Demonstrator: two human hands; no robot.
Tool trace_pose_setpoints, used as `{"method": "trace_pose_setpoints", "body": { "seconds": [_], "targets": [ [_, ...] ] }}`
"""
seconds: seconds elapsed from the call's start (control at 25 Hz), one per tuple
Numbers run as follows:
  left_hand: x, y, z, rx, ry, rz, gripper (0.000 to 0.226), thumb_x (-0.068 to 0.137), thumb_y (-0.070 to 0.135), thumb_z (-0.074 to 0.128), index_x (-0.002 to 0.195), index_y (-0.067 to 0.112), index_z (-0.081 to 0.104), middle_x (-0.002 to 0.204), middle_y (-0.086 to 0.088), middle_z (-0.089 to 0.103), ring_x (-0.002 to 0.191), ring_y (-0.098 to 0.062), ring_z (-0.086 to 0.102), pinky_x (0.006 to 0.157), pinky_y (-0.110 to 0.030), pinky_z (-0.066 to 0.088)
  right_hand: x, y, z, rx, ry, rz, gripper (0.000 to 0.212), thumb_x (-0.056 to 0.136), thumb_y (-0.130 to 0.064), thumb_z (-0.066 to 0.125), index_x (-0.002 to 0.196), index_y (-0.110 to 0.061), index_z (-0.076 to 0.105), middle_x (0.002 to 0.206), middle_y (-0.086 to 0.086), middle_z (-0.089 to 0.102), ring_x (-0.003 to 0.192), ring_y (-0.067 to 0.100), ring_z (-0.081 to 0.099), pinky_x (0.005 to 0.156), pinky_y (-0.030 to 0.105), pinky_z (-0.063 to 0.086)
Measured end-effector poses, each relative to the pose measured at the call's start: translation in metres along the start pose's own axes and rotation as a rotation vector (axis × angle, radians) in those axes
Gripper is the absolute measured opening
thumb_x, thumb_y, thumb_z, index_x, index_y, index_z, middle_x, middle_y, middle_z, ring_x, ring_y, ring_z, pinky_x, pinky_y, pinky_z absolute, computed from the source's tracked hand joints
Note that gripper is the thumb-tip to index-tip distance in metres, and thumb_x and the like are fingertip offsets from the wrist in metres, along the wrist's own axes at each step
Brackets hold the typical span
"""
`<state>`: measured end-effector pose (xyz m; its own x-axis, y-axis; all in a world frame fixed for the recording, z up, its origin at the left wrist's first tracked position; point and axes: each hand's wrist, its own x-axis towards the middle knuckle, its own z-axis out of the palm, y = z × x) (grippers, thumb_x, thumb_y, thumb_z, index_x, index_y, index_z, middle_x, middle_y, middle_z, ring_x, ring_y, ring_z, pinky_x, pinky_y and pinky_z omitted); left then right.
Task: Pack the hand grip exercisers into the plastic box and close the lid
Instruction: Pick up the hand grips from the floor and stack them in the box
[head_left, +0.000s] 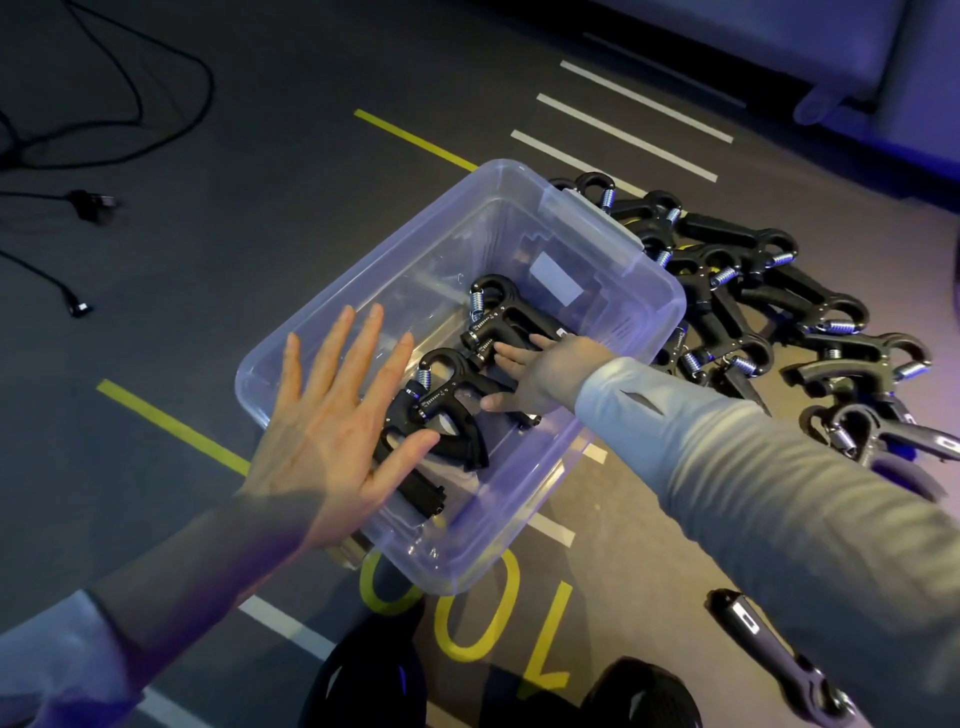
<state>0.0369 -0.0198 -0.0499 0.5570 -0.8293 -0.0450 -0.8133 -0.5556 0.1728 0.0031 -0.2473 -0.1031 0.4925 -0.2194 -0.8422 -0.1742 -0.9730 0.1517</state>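
A clear plastic box stands open on the floor, with no lid in sight. Inside lie black hand grip exercisers with steel springs: one toward the far side, another nearer me. My right hand reaches down into the box, fingers straight, touching the far exerciser's handles. My left hand hovers flat over the box's near left rim, fingers spread and holding nothing. A pile of several more exercisers lies on the floor right of the box.
One loose exerciser lies on the floor at the lower right. Black cables and plugs trail over the floor at the left. Yellow and white floor markings run beneath the box. Two dark shoe tips show at the bottom edge.
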Motion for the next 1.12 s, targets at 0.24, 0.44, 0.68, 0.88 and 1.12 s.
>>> {"method": "trace_pose_setpoints", "body": {
  "seconds": [0.24,0.44,0.68,0.88,1.12],
  "targets": [
    [0.004,0.009,-0.009,0.036,0.041,0.039,0.083,0.086,0.067,0.009,0.147,0.01,0.014,0.155,-0.016,0.0,0.142,-0.032,-0.002,0.107,-0.059,-0.001,-0.062,0.02,-0.006,0.264,0.471,-0.273,0.08,0.082,-0.075,0.015,0.148,-0.035,-0.007,0.156,-0.018,-0.012,0.147,0.018,-0.006,0.116,0.045,0.004],
    [0.021,0.063,-0.023,-0.031,0.12,0.179,0.085,0.086,0.068,0.009,0.146,0.008,0.017,0.154,-0.016,0.002,0.141,-0.031,0.0,0.106,-0.059,-0.001,-0.131,0.022,0.044,0.288,0.961,-0.148,0.084,0.08,-0.075,0.016,0.148,-0.032,-0.006,0.159,-0.007,-0.005,0.147,0.02,-0.001,0.117,0.043,0.008],
    [0.041,0.136,-0.006,-0.006,0.028,0.472,0.085,0.083,0.066,0.019,0.142,0.005,0.03,0.153,-0.021,0.012,0.139,-0.04,0.014,0.107,-0.057,0.019,-0.157,0.059,0.142,0.524,1.009,0.206,0.085,0.083,-0.072,0.012,0.15,-0.02,0.0,0.159,0.001,0.0,0.147,0.021,0.009,0.116,0.042,0.017],
    [0.055,0.159,0.017,0.054,-0.021,0.504,0.089,0.08,0.066,0.015,0.138,0.001,0.036,0.153,-0.021,0.01,0.139,-0.043,0.007,0.106,-0.06,0.021,-0.158,0.097,0.257,0.757,0.835,0.639,0.075,0.091,-0.061,0.02,0.15,-0.018,0.005,0.159,0.005,0.005,0.146,0.023,0.007,0.117,0.049,0.013],
    [0.064,0.157,0.033,0.103,0.027,0.521,0.091,0.084,0.067,0.011,0.134,-0.004,0.04,0.151,-0.024,0.015,0.137,-0.046,0.013,0.099,-0.063,0.03,-0.138,0.138,0.325,1.041,0.464,0.823,0.063,0.095,-0.057,0.021,0.149,-0.027,0.011,0.159,0.007,0.007,0.146,0.03,0.003,0.113,0.059,0.008]
  ]
}}
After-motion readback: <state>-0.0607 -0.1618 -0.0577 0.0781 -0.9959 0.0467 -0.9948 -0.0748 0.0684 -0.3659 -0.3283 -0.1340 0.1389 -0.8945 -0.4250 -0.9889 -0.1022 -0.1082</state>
